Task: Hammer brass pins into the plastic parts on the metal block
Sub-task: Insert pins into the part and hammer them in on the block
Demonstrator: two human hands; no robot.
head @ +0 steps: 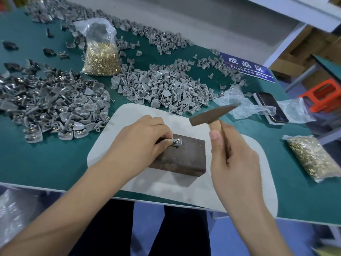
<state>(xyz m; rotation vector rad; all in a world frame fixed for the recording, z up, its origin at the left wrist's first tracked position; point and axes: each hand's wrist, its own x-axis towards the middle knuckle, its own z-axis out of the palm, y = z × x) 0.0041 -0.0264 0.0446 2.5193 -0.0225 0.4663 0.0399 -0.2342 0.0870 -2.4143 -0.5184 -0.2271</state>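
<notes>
1. Head view: a green worktable (46, 154) carries a pale grey mat (184, 191), and a dark metal block (181, 159) lies on that mat.
2. Left hand (136, 143): fingers curled, thumb and forefinger pinching a small grey plastic part (177, 141) and holding it on the top face of the block near its far left corner. A brass-coloured glint shows at the part; whether a pin stands in it cannot be told.
3. Right hand (232, 156): fingers wrapped round the wooden handle of a hammer (212, 115), thumb laid along the handle.
4. Hammer head: raised in the air above and to the right of the part, not touching the block. Its outline is blurred.
5. Loose grey plastic parts (162, 87) lie in a heap just beyond the mat. A second heap (60, 106) to the left shows brass glints.
6. An upright clear bag of brass pins (101, 56) stands behind the heaps. A flat bag of pins (313, 157) lies at the right of the mat.
7. A phone (271, 108) lies near crumpled clear plastic (245, 106). A blue sign (247, 67) lies at the far right of the table.
</notes>
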